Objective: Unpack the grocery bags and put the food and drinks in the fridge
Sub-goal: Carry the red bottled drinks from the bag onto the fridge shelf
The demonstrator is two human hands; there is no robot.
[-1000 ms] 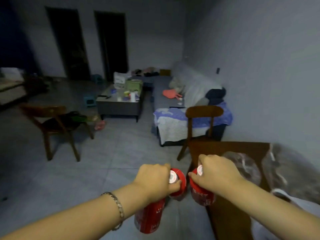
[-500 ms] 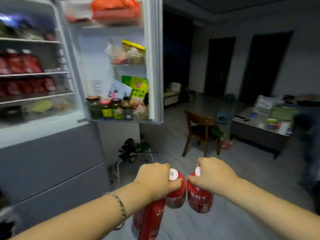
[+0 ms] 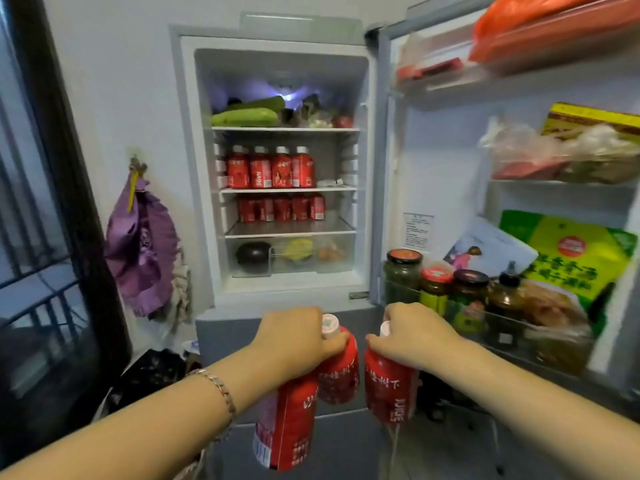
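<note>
My left hand [image 3: 294,337] grips two red juice bottles by their necks: one [image 3: 287,424] hangs low, the other [image 3: 339,372] sits beside it with its white cap showing. My right hand [image 3: 412,337] holds a third red juice bottle [image 3: 389,389] by its top. All three hang in front of the open fridge [image 3: 287,285], below its lit upper compartment. On the middle shelf [image 3: 287,189] stand several red juice bottles [image 3: 272,168]; below them a row of red juice cartons [image 3: 282,208].
The fridge door [image 3: 391,168] stands open to the right, its racks holding jars [image 3: 436,285], packets and a green bag [image 3: 571,258]. Vegetables lie on the top shelf and in the crisper drawer [image 3: 291,258]. A purple bag [image 3: 142,244] hangs on the left wall beside a dark window frame.
My view has swung left from the living room to face the open fridge directly. Both hands keep the same hold on the bottles, carried in front of me.
</note>
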